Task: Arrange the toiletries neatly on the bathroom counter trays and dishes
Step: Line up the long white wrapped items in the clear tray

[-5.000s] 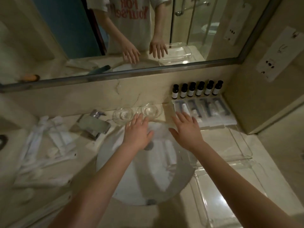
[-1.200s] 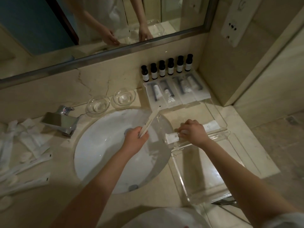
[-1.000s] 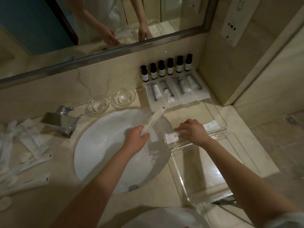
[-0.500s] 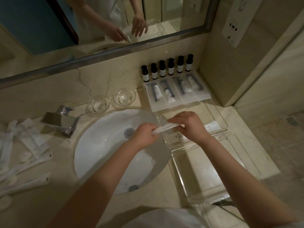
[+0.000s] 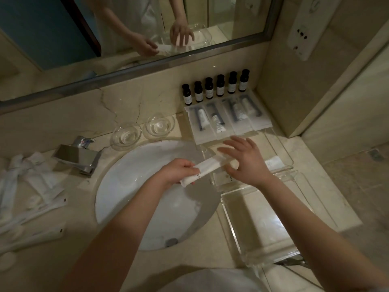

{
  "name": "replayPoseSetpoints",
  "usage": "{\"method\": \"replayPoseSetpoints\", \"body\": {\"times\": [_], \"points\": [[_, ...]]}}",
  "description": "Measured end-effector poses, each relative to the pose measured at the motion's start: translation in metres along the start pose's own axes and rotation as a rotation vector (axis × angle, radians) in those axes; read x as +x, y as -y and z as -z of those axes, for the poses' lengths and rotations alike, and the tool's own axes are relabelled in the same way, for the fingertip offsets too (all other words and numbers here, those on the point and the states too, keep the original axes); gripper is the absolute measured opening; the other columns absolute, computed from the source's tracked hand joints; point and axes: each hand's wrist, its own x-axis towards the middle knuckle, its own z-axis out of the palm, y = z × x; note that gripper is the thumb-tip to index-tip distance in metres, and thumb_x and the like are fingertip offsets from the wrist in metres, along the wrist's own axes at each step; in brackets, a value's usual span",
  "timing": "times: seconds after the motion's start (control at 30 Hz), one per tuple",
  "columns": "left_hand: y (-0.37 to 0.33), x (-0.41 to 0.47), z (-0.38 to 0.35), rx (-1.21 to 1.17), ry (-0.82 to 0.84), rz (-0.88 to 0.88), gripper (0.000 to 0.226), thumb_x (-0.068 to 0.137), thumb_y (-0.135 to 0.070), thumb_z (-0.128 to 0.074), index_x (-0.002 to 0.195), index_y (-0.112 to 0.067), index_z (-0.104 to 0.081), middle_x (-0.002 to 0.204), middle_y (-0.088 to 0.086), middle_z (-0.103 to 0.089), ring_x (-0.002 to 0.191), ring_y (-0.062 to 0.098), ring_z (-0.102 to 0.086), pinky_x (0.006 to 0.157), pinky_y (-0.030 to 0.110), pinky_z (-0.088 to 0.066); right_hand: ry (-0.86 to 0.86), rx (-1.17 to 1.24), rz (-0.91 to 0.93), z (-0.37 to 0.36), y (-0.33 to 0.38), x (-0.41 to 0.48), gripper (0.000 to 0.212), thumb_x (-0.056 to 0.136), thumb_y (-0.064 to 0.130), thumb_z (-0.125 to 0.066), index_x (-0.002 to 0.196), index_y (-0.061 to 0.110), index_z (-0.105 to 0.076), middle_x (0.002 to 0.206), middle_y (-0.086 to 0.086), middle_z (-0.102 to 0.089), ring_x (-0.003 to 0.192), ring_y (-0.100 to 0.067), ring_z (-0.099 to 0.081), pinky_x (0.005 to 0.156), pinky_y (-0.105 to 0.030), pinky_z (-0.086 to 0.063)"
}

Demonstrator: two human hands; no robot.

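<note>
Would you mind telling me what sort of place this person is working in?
Most likely a hotel bathroom: a round white basin sits in a beige marble counter under a wide wall mirror, and six small dark bottles stand in a row behind sealed white amenity packets.

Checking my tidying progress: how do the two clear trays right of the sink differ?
The far tray holds white packets; the near tray shows only counter through its base. The far tray lies beside the sachets, the near tray by the counter's front edge. Both are clear.

left hand (image 5: 177,172) pinches white packet (image 5: 207,167) (over sink (image 5: 130,186)).
</note>
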Motion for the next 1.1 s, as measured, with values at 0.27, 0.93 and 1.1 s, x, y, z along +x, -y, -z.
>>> {"method": "replayPoseSetpoints", "body": {"times": [0.27, 0.93, 1.1], "points": [[-0.019, 0.026, -0.018, -0.036, 0.041, 0.07, 0.009, 0.09, -0.015, -0.059, 0.08, -0.015, -0.057, 0.074, 0.003, -0.063, 0.046, 0.003, -0.06, 0.05, 0.016, -0.047, -0.036, -0.038, 0.08, -0.017, -0.018, -0.009, 0.01, 0.074, 0.012, -0.067, 0.082, 0.016, -0.072, 0.083, -0.003, -0.072, 0.073, -0.029, -0.067, 0.059, -0.034, -0.052], [-0.016, 0.063, -0.056, 0.945, -0.214, -0.308, 0.037, 0.091, -0.022, -0.051, 0.127, -0.014, -0.054, 0.13, 0.008, -0.053, 0.125, 0.028, -0.039, 0.098, 0.04, -0.038, 0.091, -0.195, -0.201, -0.039, -0.063, -0.01, 0.009, 0.071, 0.019, -0.073, 0.08, 0.022, -0.073, 0.077, -0.001, -0.07, 0.071, -0.028, -0.062, 0.05, -0.027, -0.048], [-0.01, 0.062, -0.054, 1.103, -0.205, -0.343, 0.044, 0.092, -0.019, -0.044, 0.135, -0.012, -0.045, 0.146, 0.007, -0.039, 0.138, 0.025, -0.027, 0.106, 0.041, -0.028, 0.077, -0.165, -0.232, -0.043, -0.06, 0.005, 0.013, 0.077, 0.017, -0.067, 0.088, 0.018, -0.073, 0.083, -0.005, -0.07, 0.082, -0.031, -0.062, 0.055, -0.03, -0.047]]}}
